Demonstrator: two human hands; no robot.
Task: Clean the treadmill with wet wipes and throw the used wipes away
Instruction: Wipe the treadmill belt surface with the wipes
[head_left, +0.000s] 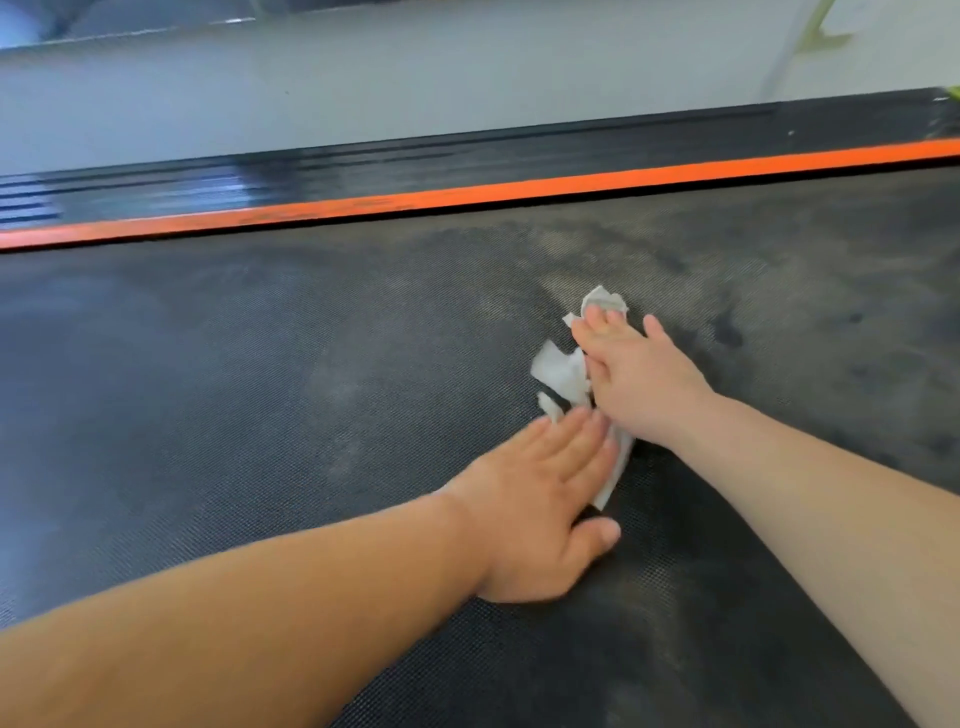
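The treadmill's black textured belt (260, 389) fills most of the view, dusty and smeared in grey patches around the middle and right. A white wet wipe (563, 374), crumpled and stretched out, lies on the belt under both hands. My left hand (540, 499) presses flat on the wipe's near end with straight fingers. My right hand (639, 379) presses flat on its far end, fingers spread, with the wipe's tip showing beyond the fingertips.
An orange stripe (467, 195) runs along the belt's far edge, with the black ribbed side rail (363, 163) behind it. Beyond the rail is pale grey floor (363, 88). Dark spots mark the belt at the right.
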